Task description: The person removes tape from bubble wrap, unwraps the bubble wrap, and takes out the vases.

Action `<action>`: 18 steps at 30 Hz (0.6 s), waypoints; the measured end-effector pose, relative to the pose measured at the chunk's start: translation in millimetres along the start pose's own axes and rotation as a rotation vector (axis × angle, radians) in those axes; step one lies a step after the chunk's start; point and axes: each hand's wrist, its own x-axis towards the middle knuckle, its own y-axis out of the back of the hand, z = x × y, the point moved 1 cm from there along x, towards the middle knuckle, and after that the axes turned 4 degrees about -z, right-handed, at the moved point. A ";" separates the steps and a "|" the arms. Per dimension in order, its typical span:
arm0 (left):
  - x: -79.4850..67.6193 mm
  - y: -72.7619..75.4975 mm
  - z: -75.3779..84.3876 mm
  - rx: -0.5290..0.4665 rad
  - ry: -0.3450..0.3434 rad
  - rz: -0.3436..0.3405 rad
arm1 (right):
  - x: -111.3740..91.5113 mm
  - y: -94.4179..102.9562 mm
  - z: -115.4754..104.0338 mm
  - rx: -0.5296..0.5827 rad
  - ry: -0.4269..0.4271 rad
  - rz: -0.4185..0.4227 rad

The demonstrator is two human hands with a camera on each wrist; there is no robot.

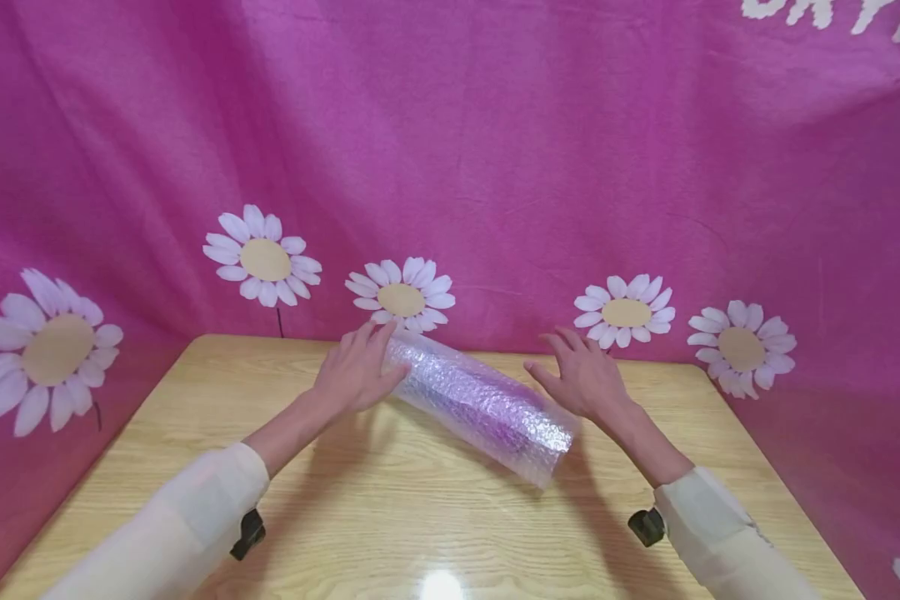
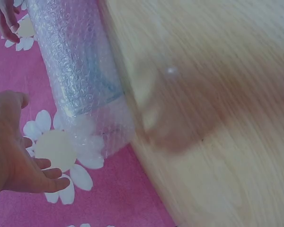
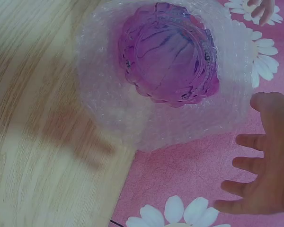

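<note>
A roll of bubble wrap (image 1: 468,404) lies slantwise across the table, its left end farther back. Inside it, the right wrist view shows the round scalloped base of a purple glass vessel (image 3: 168,59), possibly a vase; the wrap hides the rest. My left hand (image 1: 356,367) is at the roll's far left end, fingers extended; in the left wrist view a gap shows between that hand (image 2: 19,146) and the wrap. Beside the near right end is my right hand (image 1: 585,375), fingers spread, holding nothing. The right wrist view shows it (image 3: 270,161) apart from the wrap.
Under the roll is a light wood-grain table (image 1: 390,533) with rounded far corners. A magenta cloth (image 1: 495,167) printed with white daisies hangs behind it and along both sides. Dark straps (image 1: 249,533) are at the sleeve cuffs.
</note>
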 end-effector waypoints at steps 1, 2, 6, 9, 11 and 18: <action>-0.9 -0.5 0.2 -0.009 0.001 -0.001 | 0.1 0.0 -0.4 0.010 0.002 -0.001; -1.7 -1.2 0.5 -0.015 0.001 -0.001 | 0.2 0.1 -0.9 0.019 0.004 -0.002; -4.8 -4.0 1.1 -0.040 0.006 -0.004 | 0.4 1.3 -3.8 0.049 0.005 -0.008; -6.6 -6.2 2.1 -0.067 0.014 -0.005 | 0.3 1.8 -6.1 0.062 0.013 -0.016; -7.6 -7.7 3.1 -0.089 0.019 -0.008 | 0.3 1.6 -7.5 0.067 0.022 -0.020; -11.2 -12.6 8.2 -0.116 0.033 -0.022 | 0.2 -1.0 -12.0 0.083 0.051 -0.017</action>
